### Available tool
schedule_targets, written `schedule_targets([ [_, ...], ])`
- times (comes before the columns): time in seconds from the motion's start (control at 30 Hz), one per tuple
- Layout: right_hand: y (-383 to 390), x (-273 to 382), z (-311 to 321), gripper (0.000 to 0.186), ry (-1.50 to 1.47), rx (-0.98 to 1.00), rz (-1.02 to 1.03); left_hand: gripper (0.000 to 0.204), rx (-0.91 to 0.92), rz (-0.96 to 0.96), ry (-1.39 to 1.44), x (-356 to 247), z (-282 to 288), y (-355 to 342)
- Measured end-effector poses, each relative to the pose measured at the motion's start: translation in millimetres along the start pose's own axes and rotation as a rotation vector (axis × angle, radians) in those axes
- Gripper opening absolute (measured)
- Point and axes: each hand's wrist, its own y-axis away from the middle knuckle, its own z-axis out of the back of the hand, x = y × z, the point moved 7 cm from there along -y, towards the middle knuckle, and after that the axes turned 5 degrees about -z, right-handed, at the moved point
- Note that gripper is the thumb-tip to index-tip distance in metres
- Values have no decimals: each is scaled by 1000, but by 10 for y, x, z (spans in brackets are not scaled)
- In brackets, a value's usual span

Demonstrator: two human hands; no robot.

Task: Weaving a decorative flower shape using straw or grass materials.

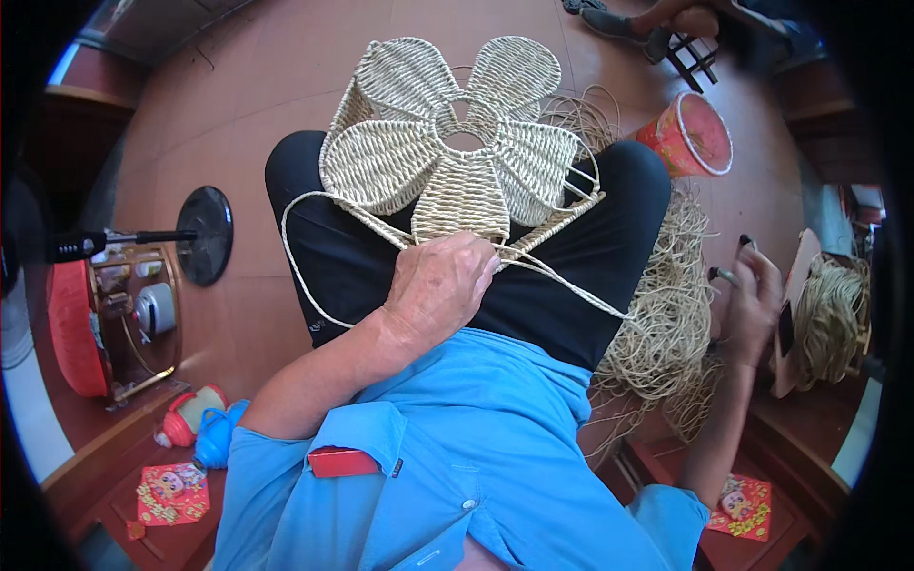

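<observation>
A flower-shaped woven straw-cord basket [462, 200] rests on my lap, with wide petals around a round hole. My left hand [441, 284] is closed on its near rim, where cord strands come together beneath the fingers. From there a loose cord [581, 293] runs right over my thigh, and another loop of cord [297, 262] curves out on the left. Raised off to the right, away from the basket, my right hand [750, 303] has its fingers apart. Dark caps or bits show at two of its fingertips; I see nothing held in it.
A big heap of loose cord [657, 314] lies right of my legs, near a red bucket [700, 135]. Bundled cord [830, 309] sits farther right. At left stand a round black base [205, 236] and a rack [138, 314]. Another person's foot [624, 33] shows at the top.
</observation>
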Motion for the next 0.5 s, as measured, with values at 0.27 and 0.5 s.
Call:
schedule_targets([
  [0.27,1325,1772,-1903,13,48,561,358,21,-16,-26,36,-12,-49,-57],
  [0.5,521,983,-1183,16,245,271,165,21,-33,3,33,44,-36,-34],
])
